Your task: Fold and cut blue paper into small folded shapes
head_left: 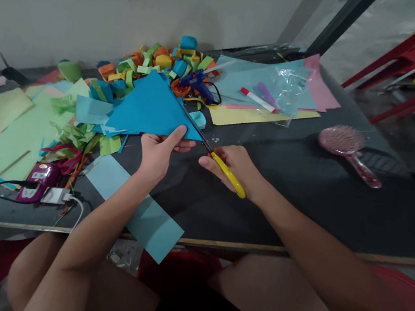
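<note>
A triangular piece of blue paper (pixel 149 104), which looks folded, is held up over the table by my left hand (pixel 159 154). The thumb lies on top near the lower edge and the fingers are underneath. My right hand (pixel 232 166) is closed around yellow-handled scissors (pixel 224 170). Their dark blades lie along the paper's right edge, close to its right corner. Below my left forearm a light blue paper strip (pixel 159 228) sticks out past the table's front edge. Part of that strip is hidden by the arm.
Behind the paper are a heap of colored paper pieces (pixel 162 60) and a blue glue gun (pixel 199 85). A white marker with red cap (pixel 258 100) lies on paper sheets (pixel 236 78). A pink hairbrush (pixel 346 146) is at right, a purple power strip (pixel 39 182) at left.
</note>
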The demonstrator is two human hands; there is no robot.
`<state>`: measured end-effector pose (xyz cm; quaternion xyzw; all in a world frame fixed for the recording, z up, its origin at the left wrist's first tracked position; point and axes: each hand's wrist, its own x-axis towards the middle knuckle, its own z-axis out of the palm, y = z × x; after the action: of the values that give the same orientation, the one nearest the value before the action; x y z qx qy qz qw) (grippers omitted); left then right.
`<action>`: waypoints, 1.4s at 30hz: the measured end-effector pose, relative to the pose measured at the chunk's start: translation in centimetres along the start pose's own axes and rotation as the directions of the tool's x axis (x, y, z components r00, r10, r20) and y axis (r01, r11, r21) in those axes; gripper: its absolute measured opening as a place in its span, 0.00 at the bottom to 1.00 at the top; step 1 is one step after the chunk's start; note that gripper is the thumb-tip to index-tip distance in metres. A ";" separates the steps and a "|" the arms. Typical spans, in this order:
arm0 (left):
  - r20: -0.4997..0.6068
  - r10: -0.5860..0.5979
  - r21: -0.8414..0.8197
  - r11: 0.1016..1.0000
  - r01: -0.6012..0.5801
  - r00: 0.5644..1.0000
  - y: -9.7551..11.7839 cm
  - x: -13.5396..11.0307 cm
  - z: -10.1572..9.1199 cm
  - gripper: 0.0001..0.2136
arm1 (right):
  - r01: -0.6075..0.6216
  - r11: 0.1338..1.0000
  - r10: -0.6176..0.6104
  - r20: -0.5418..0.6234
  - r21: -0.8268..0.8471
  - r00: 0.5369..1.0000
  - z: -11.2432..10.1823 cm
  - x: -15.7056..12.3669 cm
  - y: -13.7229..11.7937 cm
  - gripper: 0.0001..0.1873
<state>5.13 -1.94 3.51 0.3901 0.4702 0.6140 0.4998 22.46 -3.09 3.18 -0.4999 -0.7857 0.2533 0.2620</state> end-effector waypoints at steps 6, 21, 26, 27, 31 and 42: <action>-0.012 -0.019 0.010 1.000 0.019 1.000 0.0 0.0 0.0 0.18 | 0.010 1.000 -0.010 -0.017 -0.009 1.000 0.1 0.0 0.1 0.37; -0.081 0.017 -0.030 0.999 -0.019 0.997 -0.5 0.6 -0.3 0.21 | 0.004 1.000 -0.004 -0.006 -0.010 1.000 0.2 0.0 0.2 0.38; -0.185 0.054 -0.081 0.994 -0.070 0.981 -0.4 1.4 -0.6 0.18 | -0.020 1.000 0.020 -0.008 -0.008 1.000 0.3 -0.1 0.3 0.38; -0.184 0.068 -0.072 0.994 -0.082 0.981 -0.2 1.4 -0.6 0.18 | -0.024 1.000 0.024 -0.007 -0.004 1.000 0.4 -0.1 0.3 0.38; -0.196 0.146 0.013 0.989 -0.146 0.970 0.1 1.2 -0.6 0.20 | -0.037 0.999 0.037 -0.014 0.023 0.999 0.5 -0.1 0.5 0.38; -0.190 0.218 0.104 0.974 -0.201 0.957 -0.2 1.3 -0.9 0.23 | -0.123 0.984 0.111 0.096 0.130 0.989 0.8 0.1 1.1 0.36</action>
<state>4.04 -0.83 3.09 0.3945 0.4993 0.6794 0.3653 22.62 -2.69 1.88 -0.5147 -0.7467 0.3430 0.2447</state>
